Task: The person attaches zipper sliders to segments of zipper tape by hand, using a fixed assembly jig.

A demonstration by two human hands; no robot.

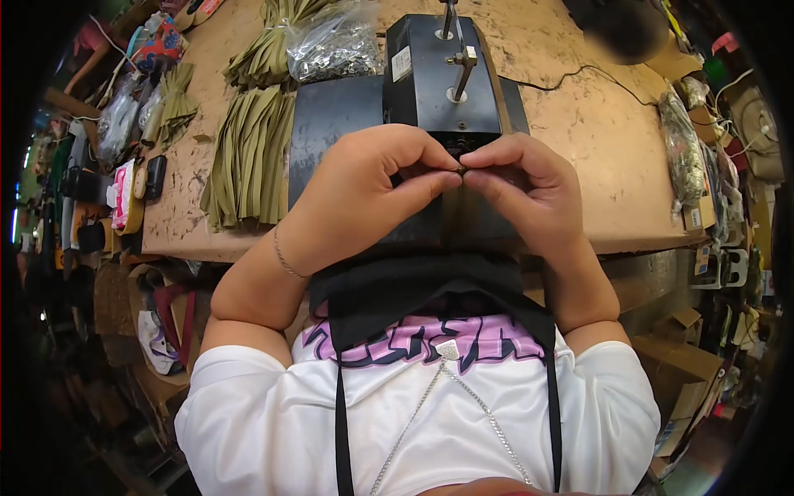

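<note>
My left hand and my right hand meet at the fingertips in front of a dark metal machine. Each has thumb and forefinger pinched together. Between the fingertips is a tiny dark piece, too small to name and mostly covered by the fingers. Two upright metal posts rise from the machine's top. To the left of my left hand, a bundle of flat olive-green strips lies on the worktable.
A clear plastic bag of small metal parts sits left of the machine, beside more olive strips. A black cable runs to the right. Plastic-wrapped goods line the right edge; a cardboard box stands below.
</note>
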